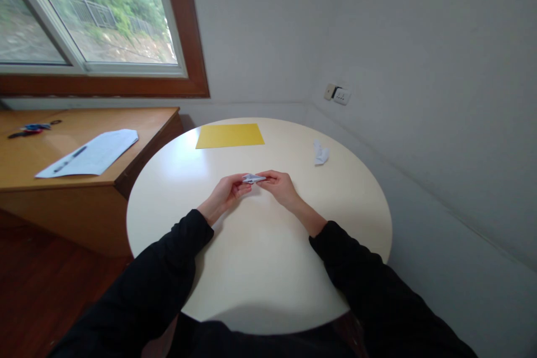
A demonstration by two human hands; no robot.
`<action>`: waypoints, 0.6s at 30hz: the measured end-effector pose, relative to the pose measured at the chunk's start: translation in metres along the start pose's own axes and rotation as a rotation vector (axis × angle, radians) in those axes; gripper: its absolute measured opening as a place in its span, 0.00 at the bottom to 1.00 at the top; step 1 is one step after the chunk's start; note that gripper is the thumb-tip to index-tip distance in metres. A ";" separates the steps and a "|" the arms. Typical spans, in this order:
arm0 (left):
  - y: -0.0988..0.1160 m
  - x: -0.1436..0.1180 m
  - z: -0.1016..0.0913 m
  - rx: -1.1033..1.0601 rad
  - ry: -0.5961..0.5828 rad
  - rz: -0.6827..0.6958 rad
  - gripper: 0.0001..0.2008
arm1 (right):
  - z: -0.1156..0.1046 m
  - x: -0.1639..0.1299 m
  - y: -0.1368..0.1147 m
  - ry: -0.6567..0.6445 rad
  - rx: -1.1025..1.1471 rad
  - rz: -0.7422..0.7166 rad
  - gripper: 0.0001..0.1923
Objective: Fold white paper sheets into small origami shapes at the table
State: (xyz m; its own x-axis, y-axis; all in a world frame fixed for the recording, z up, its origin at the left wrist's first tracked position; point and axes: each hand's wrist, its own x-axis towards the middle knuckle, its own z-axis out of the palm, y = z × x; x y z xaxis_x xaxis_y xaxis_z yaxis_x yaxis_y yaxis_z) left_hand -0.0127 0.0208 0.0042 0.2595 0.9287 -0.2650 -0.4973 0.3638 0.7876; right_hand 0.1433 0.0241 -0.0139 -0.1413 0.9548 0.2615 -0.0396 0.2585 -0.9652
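A small piece of folded white paper (pixel 253 178) is held between my two hands, a little above the middle of the round table. My left hand (pixel 229 193) pinches its left end, and my right hand (pixel 282 187) grips the right end between thumb and fingers. The paper looks narrow and layered, with a point toward the right; its exact folded shape is too small to tell. My fingers cover both of its ends.
The round cream table (pixel 268 268) carries a yellow sheet (pixel 230 136) at the back and a crumpled white paper (pixel 321 153) at the back right. On the wooden desk (pixel 159 123) at left lie white papers (pixel 104 148), a pen (pixel 70 159) and scissors (pixel 36 127).
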 end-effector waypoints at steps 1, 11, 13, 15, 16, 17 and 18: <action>0.000 0.000 0.000 0.003 -0.004 0.005 0.05 | 0.000 0.000 0.001 0.007 -0.014 -0.004 0.12; -0.001 -0.005 -0.004 0.278 -0.162 0.228 0.09 | -0.002 0.004 0.003 0.037 -0.017 0.034 0.14; -0.002 -0.006 -0.004 0.437 -0.128 0.346 0.13 | -0.002 0.004 0.003 0.033 -0.015 0.037 0.15; -0.003 -0.006 -0.004 0.569 -0.070 0.444 0.15 | -0.002 0.004 0.003 0.034 -0.022 0.039 0.15; -0.003 -0.006 -0.004 0.617 -0.046 0.483 0.16 | -0.002 0.004 0.003 0.035 -0.026 0.040 0.16; -0.003 -0.006 -0.004 0.650 -0.026 0.511 0.16 | -0.002 0.004 0.003 0.037 -0.028 0.043 0.16; -0.002 -0.006 -0.003 0.672 -0.011 0.528 0.16 | -0.002 0.004 0.003 0.037 -0.029 0.045 0.16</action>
State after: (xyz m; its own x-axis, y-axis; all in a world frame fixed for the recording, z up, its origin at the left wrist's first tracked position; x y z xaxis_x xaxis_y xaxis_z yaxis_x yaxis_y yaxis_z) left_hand -0.0158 0.0148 0.0020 0.1413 0.9622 0.2326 0.0407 -0.2404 0.9698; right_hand 0.1446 0.0287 -0.0160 -0.1052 0.9703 0.2178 -0.0052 0.2185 -0.9758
